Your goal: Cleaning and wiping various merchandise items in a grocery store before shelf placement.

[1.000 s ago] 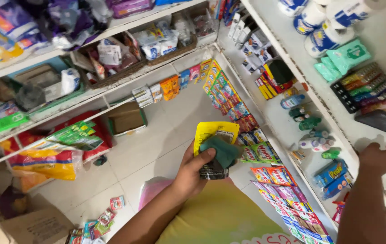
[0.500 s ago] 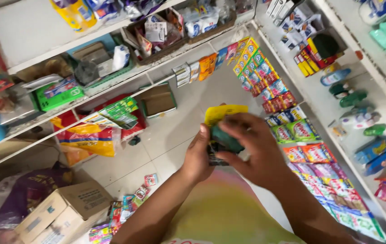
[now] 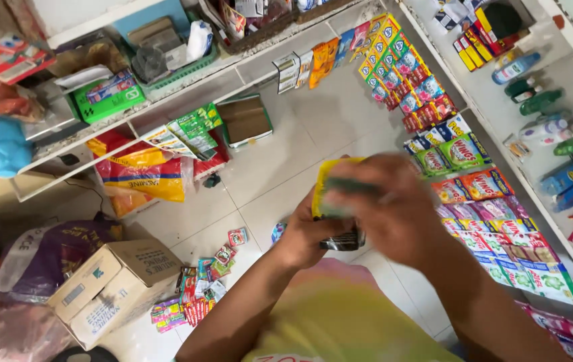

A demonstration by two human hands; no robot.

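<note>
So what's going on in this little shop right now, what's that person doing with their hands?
A person stands in a small shop and looks down at both hands, held close together in front of their chest. The left hand grips a yellow packet with something green and a dark flat item beneath it. The right hand lies over the top of that bundle, blurred. Below lie the tiled floor, a cardboard box and loose sachets; hanging sachet strips line the shelves on the right.

1 head-worn camera looks steeply down, close over somewhat blurred hands, at the tiled floor [image 3: 279, 167].
</note>
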